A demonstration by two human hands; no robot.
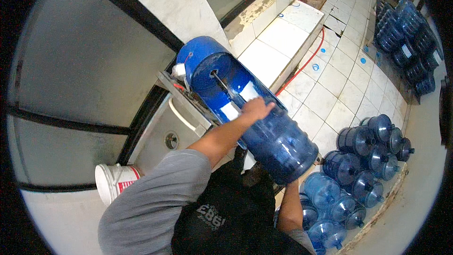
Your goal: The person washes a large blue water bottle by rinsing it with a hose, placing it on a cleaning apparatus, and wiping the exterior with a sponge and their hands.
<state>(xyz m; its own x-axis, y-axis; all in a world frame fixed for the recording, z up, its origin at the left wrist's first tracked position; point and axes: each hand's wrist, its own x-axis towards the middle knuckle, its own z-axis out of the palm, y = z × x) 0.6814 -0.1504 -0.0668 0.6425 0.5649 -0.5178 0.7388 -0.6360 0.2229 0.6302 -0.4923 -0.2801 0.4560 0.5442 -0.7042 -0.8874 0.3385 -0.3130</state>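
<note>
A large, clear-blue water jug (283, 144) lies tilted at the centre, its base toward me. Its far end lies inside a blue plastic barrel (200, 49) with a cut-open side. A thin metal rod (221, 81) inside the barrel points toward the jug's neck. My left hand (257, 109) grips the upper side of the jug near its shoulder, partly over a white label. My right hand (296, 185) is at the underside of the jug's base, holding it from below; most of its fingers are hidden by the jug.
A metal sink (151, 134) and a white bucket (109, 179) are at left. Several blue jugs (323, 189) stand at lower right; more jugs (406, 42) are stacked far right. A red hose (309, 61) runs beside a tiled ledge (276, 38). Blue caps (316, 67) lie on the floor.
</note>
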